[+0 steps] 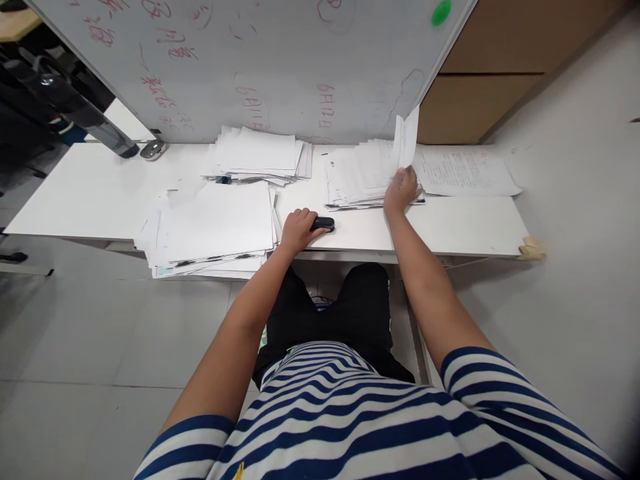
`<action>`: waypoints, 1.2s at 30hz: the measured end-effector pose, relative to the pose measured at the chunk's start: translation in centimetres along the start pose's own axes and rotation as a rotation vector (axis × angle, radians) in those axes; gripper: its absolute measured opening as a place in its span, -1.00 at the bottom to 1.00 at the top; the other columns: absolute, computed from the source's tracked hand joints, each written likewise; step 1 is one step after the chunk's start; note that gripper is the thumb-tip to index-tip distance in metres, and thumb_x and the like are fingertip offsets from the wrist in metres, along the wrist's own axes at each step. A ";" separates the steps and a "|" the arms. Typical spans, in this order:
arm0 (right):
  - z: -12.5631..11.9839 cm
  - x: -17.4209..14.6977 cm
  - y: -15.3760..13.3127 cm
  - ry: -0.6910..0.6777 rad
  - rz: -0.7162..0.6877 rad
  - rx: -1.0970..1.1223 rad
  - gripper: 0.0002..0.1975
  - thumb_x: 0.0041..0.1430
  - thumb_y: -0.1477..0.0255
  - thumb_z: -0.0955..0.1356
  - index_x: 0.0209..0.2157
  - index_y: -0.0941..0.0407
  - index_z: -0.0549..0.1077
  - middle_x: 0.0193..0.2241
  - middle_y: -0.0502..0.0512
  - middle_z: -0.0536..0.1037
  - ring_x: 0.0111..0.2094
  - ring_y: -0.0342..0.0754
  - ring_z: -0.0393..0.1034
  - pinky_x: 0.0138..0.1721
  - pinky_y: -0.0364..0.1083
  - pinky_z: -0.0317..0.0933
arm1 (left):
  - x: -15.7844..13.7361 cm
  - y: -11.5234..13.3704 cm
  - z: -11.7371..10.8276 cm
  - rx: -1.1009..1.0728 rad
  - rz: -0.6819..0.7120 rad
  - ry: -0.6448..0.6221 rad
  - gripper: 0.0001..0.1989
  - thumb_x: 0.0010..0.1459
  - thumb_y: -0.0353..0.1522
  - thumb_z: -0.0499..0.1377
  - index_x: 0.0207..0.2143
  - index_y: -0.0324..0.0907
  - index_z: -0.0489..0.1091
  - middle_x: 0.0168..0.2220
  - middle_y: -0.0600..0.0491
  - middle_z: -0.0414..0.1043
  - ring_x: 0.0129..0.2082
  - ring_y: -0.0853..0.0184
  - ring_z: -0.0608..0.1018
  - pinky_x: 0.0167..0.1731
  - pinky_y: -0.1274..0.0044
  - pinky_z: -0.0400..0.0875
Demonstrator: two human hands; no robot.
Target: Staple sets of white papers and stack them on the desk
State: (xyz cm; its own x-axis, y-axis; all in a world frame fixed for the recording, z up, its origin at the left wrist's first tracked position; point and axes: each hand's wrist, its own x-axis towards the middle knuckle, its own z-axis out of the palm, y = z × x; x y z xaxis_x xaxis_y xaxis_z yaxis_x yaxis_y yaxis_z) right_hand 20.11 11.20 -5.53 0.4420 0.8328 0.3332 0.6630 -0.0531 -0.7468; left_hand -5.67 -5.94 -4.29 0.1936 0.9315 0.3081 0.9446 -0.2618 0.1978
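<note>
My left hand is closed around a black stapler near the front edge of the white table. Only the stapler's far end shows past my fingers. At the right, my right hand grips some raised paper sheets, which stand up and curl at the edge of a paper stack. Beside that hand, a printed sheet lies flat, its right end curling over the table's end. To the left of the stapler sits a large paper pile, with another paper pile behind it.
Behind the white table rises a whiteboard with red writing and a green magnet. A dark bottle leans at the back left, near a computer mouse. Yellowish tape covers the front right corner.
</note>
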 end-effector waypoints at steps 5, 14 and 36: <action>-2.4 -2.2 -1.0 0.026 -0.117 0.213 -0.38 0.38 0.02 0.01 0.00 0.08 0.49 0.15 0.22 0.41 0.24 0.10 0.24 0.33 0.32 -0.08 | 0.0 0.1 0.1 -0.012 -0.014 -0.002 -0.52 0.23 0.05 0.09 -0.16 -0.18 0.43 -0.23 -0.15 0.45 -0.20 0.09 0.43 -0.21 0.33 0.23; -13.5 -11.0 -5.2 -0.127 -0.091 0.619 -0.43 0.28 -0.12 0.15 -0.35 0.06 0.45 -0.39 0.06 0.43 -0.21 0.05 0.40 -0.15 0.05 0.36 | -0.7 0.2 0.1 -0.161 -0.257 0.329 -0.53 0.22 0.00 0.13 0.00 -0.12 0.42 0.01 -0.24 0.46 0.13 -0.06 0.37 0.22 0.06 -0.04; -20.0 -16.7 -0.8 -0.586 0.111 0.839 -0.56 -0.01 0.06 0.51 -0.14 -0.02 0.51 -0.13 0.07 0.62 -0.06 0.07 0.50 0.02 0.07 0.39 | -1.5 8.7 -7.3 -1.383 -0.399 0.177 -0.57 0.01 -0.13 0.37 -0.16 -0.11 0.33 -0.08 0.00 0.53 -0.08 0.26 0.58 -0.06 0.40 0.49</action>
State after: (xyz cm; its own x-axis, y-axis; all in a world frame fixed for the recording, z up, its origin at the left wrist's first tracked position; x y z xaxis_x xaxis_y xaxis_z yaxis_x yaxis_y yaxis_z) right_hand 24.24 -13.66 1.00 -0.0382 0.9966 0.0727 -0.0990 0.0686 -0.9927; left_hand 0.29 -11.49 3.79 -0.1478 0.9832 0.1073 -0.1001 -0.1228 0.9874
